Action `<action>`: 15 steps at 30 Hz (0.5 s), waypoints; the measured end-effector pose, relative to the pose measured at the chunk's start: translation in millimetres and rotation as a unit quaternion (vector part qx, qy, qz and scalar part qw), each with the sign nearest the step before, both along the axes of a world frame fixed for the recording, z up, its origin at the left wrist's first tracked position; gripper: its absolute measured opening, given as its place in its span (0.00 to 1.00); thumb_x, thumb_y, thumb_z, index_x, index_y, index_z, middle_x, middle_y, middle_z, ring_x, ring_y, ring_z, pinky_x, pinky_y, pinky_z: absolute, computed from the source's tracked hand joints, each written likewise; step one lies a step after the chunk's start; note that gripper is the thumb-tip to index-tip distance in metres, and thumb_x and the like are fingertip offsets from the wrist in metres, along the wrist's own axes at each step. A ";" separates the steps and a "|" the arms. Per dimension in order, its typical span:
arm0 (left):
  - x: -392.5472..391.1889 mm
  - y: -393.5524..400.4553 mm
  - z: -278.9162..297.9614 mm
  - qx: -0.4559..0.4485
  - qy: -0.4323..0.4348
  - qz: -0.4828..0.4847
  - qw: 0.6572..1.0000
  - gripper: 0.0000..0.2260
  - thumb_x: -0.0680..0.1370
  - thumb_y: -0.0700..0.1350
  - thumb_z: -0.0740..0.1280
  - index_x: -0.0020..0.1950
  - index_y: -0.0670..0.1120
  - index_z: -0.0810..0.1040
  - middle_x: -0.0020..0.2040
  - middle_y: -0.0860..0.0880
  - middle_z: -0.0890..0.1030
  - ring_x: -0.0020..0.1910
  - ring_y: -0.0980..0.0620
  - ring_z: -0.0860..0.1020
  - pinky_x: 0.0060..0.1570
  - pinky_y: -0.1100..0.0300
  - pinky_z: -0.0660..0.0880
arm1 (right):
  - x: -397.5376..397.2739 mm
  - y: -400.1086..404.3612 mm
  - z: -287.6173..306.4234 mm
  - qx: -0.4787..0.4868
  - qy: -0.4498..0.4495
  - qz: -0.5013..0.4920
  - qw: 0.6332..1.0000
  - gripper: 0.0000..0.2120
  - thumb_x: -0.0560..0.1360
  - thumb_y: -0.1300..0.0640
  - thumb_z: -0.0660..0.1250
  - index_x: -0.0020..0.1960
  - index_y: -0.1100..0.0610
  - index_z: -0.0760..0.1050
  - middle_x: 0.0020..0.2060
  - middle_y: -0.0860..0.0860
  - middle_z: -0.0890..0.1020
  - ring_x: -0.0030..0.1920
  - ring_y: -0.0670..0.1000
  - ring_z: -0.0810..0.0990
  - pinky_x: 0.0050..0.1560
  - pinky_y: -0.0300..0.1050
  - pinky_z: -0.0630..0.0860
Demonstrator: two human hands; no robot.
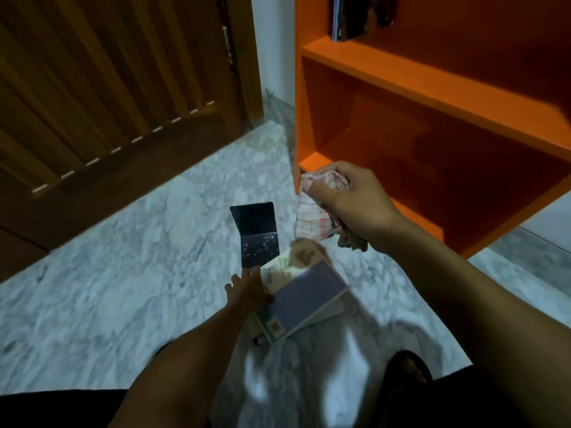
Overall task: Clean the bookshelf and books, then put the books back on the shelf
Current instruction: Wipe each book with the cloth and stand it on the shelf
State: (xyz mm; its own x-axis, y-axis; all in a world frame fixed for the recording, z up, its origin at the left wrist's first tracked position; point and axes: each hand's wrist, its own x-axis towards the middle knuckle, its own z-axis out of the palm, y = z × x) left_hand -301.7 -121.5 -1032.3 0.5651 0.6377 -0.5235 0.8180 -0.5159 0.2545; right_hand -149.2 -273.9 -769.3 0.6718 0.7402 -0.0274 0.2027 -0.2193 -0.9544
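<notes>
An orange bookshelf [432,88] stands at the right, its lower compartment bare. My right hand [349,196] is shut on a crumpled pink-and-white checked cloth [312,217], just in front of the lower shelf's front edge. On the marble floor lies a small pile of books; the top one has a pale purple cover [306,298]. My left hand [247,288] reaches down onto the left edge of that pile, fingers on the books. A dark blue book [258,234] stands open on the floor just beyond the pile. More dark books [343,17] stand on the upper shelf.
A brown wooden door [108,103] fills the left side, with a white wall strip between it and the shelf. The grey marble floor [123,273] spreads in front. My knees and a dark sandal [408,372] are at the bottom.
</notes>
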 end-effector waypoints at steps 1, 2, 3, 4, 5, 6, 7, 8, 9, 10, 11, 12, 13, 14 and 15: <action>1.5 3.3 -0.8 0.004 0.003 -0.012 1.000 0.36 0.69 0.57 0.75 0.72 0.51 0.65 0.70 0.46 0.70 0.67 0.41 0.68 0.64 0.41 0.68 | 1.4 0.4 -0.7 0.000 0.006 -0.001 1.000 0.08 0.77 0.52 0.71 0.51 0.56 0.77 0.38 0.50 0.81 0.23 0.38 0.76 0.21 0.30 0.68; 2.4 5.7 -1.4 0.009 0.002 -0.022 1.000 0.36 0.69 0.58 0.76 0.71 0.51 0.66 0.69 0.46 0.70 0.67 0.42 0.68 0.64 0.42 0.68 | 2.3 1.0 -1.0 0.002 0.013 -0.003 1.000 0.08 0.77 0.52 0.71 0.51 0.56 0.77 0.39 0.51 0.82 0.23 0.38 0.77 0.22 0.31 0.69; 3.1 7.5 -2.9 0.017 0.000 -0.029 0.999 0.35 0.68 0.59 0.76 0.70 0.50 0.67 0.69 0.46 0.70 0.66 0.42 0.68 0.62 0.43 0.68 | 3.2 1.7 -1.8 0.006 0.020 -0.007 1.000 0.08 0.77 0.52 0.71 0.51 0.56 0.78 0.39 0.51 0.82 0.25 0.39 0.78 0.23 0.32 0.70; 3.2 8.3 -3.9 0.027 -0.001 -0.034 0.999 0.35 0.67 0.59 0.77 0.70 0.50 0.68 0.68 0.46 0.70 0.65 0.43 0.68 0.61 0.44 0.68 | 4.0 2.6 -3.1 0.008 0.021 -0.011 1.000 0.08 0.77 0.52 0.72 0.50 0.56 0.78 0.39 0.50 0.82 0.28 0.40 0.80 0.26 0.35 0.72; 3.6 8.3 -5.0 0.036 -0.002 -0.037 0.999 0.36 0.67 0.59 0.77 0.70 0.50 0.68 0.67 0.46 0.70 0.65 0.43 0.68 0.61 0.45 0.68 | 5.1 3.5 -4.8 0.006 0.019 -0.016 1.000 0.07 0.76 0.52 0.72 0.49 0.55 0.78 0.40 0.50 0.83 0.32 0.43 0.81 0.30 0.38 0.74; 3.5 7.2 -5.8 0.045 -0.004 -0.039 0.998 0.36 0.67 0.59 0.77 0.70 0.49 0.68 0.67 0.46 0.70 0.65 0.43 0.69 0.61 0.45 0.68 | 6.1 4.0 -6.1 0.001 0.017 -0.018 1.000 0.06 0.76 0.52 0.72 0.49 0.54 0.78 0.42 0.50 0.83 0.36 0.45 0.82 0.32 0.40 0.75; 3.6 5.6 -6.1 0.056 -0.006 -0.043 0.998 0.37 0.67 0.59 0.77 0.70 0.49 0.67 0.67 0.45 0.70 0.66 0.43 0.69 0.62 0.45 0.68 | 7.0 4.4 -7.1 -0.001 0.018 -0.017 1.000 0.06 0.76 0.52 0.72 0.48 0.53 0.78 0.42 0.50 0.83 0.36 0.46 0.82 0.32 0.40 0.75; 3.4 3.6 -5.6 0.068 -0.006 -0.050 0.996 0.38 0.67 0.60 0.77 0.71 0.48 0.67 0.68 0.45 0.70 0.67 0.43 0.69 0.63 0.44 0.68 | 7.0 4.9 -7.7 -0.003 0.019 -0.014 1.000 0.06 0.76 0.52 0.72 0.49 0.53 0.78 0.42 0.51 0.83 0.35 0.45 0.82 0.30 0.39 0.75; 3.3 1.7 -5.9 0.081 -0.003 -0.058 0.995 0.39 0.67 0.60 0.77 0.72 0.48 0.66 0.69 0.44 0.70 0.68 0.42 0.68 0.65 0.44 0.67 | 6.7 5.5 -8.6 -0.006 0.020 -0.011 1.000 0.06 0.76 0.52 0.72 0.49 0.53 0.77 0.43 0.51 0.83 0.35 0.45 0.83 0.29 0.39 0.76; 2.9 0.0 -6.2 0.091 0.000 -0.063 0.994 0.39 0.68 0.60 0.76 0.73 0.48 0.66 0.70 0.44 0.69 0.69 0.42 0.67 0.66 0.44 0.67 | 6.1 5.7 -9.6 -0.011 0.019 -0.007 1.000 0.07 0.76 0.51 0.72 0.50 0.54 0.77 0.44 0.52 0.84 0.37 0.47 0.84 0.31 0.42 0.78; 2.3 -1.3 -6.1 0.100 0.001 -0.064 0.993 0.40 0.68 0.61 0.76 0.74 0.47 0.66 0.71 0.44 0.69 0.70 0.42 0.67 0.66 0.44 0.67 | 5.4 6.6 -11.2 -0.015 0.017 -0.005 1.000 0.08 0.76 0.51 0.72 0.50 0.54 0.78 0.45 0.53 0.84 0.40 0.51 0.85 0.35 0.45 0.80; 2.0 -2.5 -5.7 0.109 0.002 -0.066 0.992 0.40 0.68 0.61 0.76 0.74 0.47 0.66 0.71 0.44 0.68 0.70 0.42 0.67 0.66 0.44 0.68 | 4.3 6.8 -11.5 -0.018 0.014 -0.003 1.000 0.09 0.76 0.51 0.72 0.51 0.55 0.78 0.46 0.54 0.84 0.43 0.54 0.85 0.38 0.48 0.81; 2.0 -3.6 -5.5 0.123 0.003 -0.071 0.990 0.40 0.67 0.62 0.76 0.73 0.47 0.66 0.71 0.44 0.68 0.69 0.42 0.67 0.65 0.45 0.68 | 3.5 7.0 -12.3 -0.019 0.012 -0.002 1.000 0.10 0.76 0.51 0.72 0.52 0.56 0.78 0.46 0.55 0.84 0.43 0.55 0.85 0.37 0.48 0.80; 2.4 -4.7 -5.3 0.136 0.004 -0.077 0.988 0.40 0.67 0.62 0.76 0.73 0.47 0.67 0.70 0.44 0.68 0.69 0.42 0.67 0.65 0.46 0.69 | 3.5 6.8 -13.3 -0.021 0.010 -0.001 1.000 0.11 0.76 0.50 0.72 0.52 0.56 0.78 0.46 0.55 0.84 0.43 0.56 0.84 0.36 0.46 0.79; 2.9 -5.6 -5.5 0.146 0.007 -0.082 0.986 0.40 0.67 0.63 0.76 0.72 0.47 0.67 0.69 0.44 0.69 0.68 0.43 0.67 0.64 0.46 0.69 | 4.0 6.2 -14.1 -0.024 0.008 -0.002 1.000 0.10 0.76 0.50 0.72 0.52 0.55 0.78 0.46 0.54 0.84 0.41 0.55 0.84 0.33 0.43 0.78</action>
